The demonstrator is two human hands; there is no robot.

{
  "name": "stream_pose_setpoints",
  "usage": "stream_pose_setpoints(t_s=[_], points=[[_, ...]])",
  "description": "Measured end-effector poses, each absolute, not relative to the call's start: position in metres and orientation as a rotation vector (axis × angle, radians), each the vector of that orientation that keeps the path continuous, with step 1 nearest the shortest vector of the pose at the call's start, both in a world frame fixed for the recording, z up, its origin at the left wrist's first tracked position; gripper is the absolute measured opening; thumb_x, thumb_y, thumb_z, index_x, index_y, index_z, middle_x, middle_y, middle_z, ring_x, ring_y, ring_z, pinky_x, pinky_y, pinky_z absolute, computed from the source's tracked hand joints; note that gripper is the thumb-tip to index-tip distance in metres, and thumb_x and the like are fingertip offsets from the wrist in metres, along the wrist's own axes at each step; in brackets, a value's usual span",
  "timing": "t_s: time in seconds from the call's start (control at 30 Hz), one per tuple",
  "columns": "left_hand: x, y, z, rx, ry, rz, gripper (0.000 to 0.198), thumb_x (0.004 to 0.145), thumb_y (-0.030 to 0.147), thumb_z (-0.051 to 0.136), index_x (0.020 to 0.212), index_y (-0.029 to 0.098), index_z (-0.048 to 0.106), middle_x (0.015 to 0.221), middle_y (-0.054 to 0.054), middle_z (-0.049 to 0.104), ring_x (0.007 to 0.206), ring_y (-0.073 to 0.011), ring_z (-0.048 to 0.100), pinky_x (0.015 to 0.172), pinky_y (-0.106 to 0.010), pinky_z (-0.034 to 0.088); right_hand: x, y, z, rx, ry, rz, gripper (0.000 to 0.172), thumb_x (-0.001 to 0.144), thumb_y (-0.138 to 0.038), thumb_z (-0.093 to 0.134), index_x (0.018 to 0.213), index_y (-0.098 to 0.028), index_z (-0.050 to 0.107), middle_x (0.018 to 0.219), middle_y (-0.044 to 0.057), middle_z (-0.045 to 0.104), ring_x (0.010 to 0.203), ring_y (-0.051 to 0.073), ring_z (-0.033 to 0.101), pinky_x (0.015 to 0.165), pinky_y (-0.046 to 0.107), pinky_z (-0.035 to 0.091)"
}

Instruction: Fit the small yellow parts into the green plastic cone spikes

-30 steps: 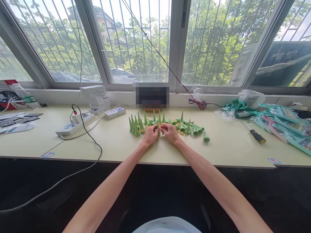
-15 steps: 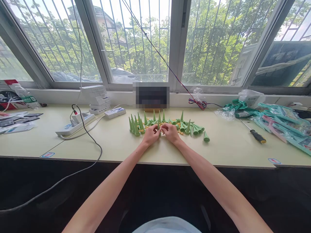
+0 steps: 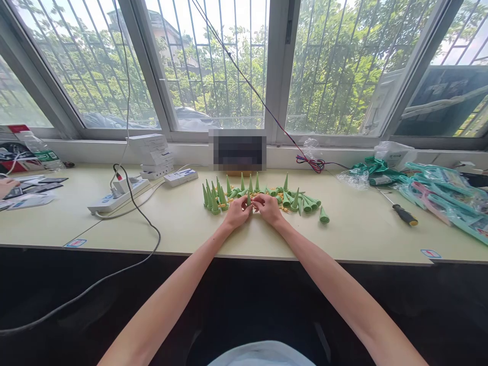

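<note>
Several green cones point(image 3: 215, 207) stand upright in a cluster left of my hands, and other green cones point(image 3: 312, 203) lie on their sides to the right. Small yellow pieces point(image 3: 285, 208) are scattered among them. My left hand point(image 3: 237, 212) is closed on a green cone point(image 3: 249, 198), held upright with its tip showing between my hands. Close beside it, my right hand point(image 3: 267, 208) is in a pinch near the cone's side. Whatever its fingertips hold is too small to make out. One lone cone point(image 3: 324, 215) lies at the right end of the group.
On the left stand a white power strip point(image 3: 114, 199) and stacked white boxes point(image 3: 152, 156); a black cable point(image 3: 158, 239) hangs over the table's edge. A screwdriver point(image 3: 404, 214) and teal plastic packages point(image 3: 446, 190) lie right. Another person's hand point(image 3: 5, 187) is at the far left.
My hands stay together at the same cone, with only slight finger movement. The other person's hand has come further into view at the left edge.
</note>
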State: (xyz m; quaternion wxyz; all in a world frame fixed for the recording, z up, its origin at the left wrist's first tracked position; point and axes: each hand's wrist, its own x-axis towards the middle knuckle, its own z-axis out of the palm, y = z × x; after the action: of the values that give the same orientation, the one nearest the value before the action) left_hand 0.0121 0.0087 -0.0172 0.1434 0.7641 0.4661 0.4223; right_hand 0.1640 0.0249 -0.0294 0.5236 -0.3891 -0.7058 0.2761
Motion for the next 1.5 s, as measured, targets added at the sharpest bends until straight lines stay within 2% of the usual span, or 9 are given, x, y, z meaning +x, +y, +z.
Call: stream_pose_setpoints(t_s=[0.23, 0.57, 0.77, 1.03, 1.5], points=[[0.0124, 0.0088, -0.0176, 2.196, 1.354, 1.227, 0.011, 0.082, 0.026, 0.056, 0.074, 0.019, 0.055, 0.062, 0.0, 0.051, 0.058, -0.0143, 0.045, 0.055, -0.028, 0.035, 0.164, 0.0256, -0.0307, -0.94, -1.668, 0.714, 0.008, 0.082, -0.024, 0.061, 0.076, -0.019, 0.062, 0.07, 0.002, 0.069, 0.06, 0.017, 0.065, 0.061, 0.03, 0.055], [0.0133, 0.0049, -0.0143, 2.176, 1.302, 1.213, 0.012, 0.082, 0.025, 0.055, 0.088, 0.018, 0.063, 0.066, -0.001, 0.055, 0.06, -0.0142, 0.047, 0.056, -0.027, 0.037, 0.1647, 0.0263, -0.0307, -0.919, -1.679, 0.739, 0.011, 0.082, -0.028, 0.062, 0.076, -0.019, 0.06, 0.071, 0.003, 0.069, 0.059, 0.017, 0.066, 0.059, 0.031, 0.057], [0.0124, 0.0057, -0.0151, 2.196, 1.3, 1.213, 0.008, 0.081, 0.023, 0.056, 0.084, 0.017, 0.061, 0.065, -0.001, 0.053, 0.059, -0.0135, 0.047, 0.054, -0.027, 0.037, 0.1655, 0.0261, -0.0302, -0.893, -1.712, 0.716, 0.013, 0.083, -0.031, 0.061, 0.077, -0.019, 0.061, 0.072, 0.004, 0.069, 0.057, 0.018, 0.065, 0.056, 0.031, 0.056], [0.0122, 0.0062, -0.0155, 2.181, 1.282, 1.202, 0.01, 0.081, 0.022, 0.056, 0.089, 0.018, 0.061, 0.066, 0.0, 0.053, 0.059, -0.0133, 0.047, 0.054, -0.026, 0.038, 0.1648, 0.0265, -0.0302, -0.899, -1.714, 0.706, 0.014, 0.083, -0.031, 0.06, 0.077, -0.019, 0.061, 0.07, 0.003, 0.068, 0.057, 0.017, 0.064, 0.055, 0.03, 0.056], [0.0125, 0.0075, -0.0173, 2.158, 1.284, 1.179, 0.005, 0.082, 0.021, 0.055, 0.085, 0.018, 0.055, 0.068, 0.001, 0.052, 0.061, -0.0132, 0.046, 0.056, -0.026, 0.037, 0.1641, 0.0243, -0.0273, -0.953, -1.729, 0.647, 0.011, 0.084, -0.025, 0.057, 0.076, -0.018, 0.062, 0.068, 0.002, 0.067, 0.054, 0.015, 0.061, 0.054, 0.027, 0.052]])
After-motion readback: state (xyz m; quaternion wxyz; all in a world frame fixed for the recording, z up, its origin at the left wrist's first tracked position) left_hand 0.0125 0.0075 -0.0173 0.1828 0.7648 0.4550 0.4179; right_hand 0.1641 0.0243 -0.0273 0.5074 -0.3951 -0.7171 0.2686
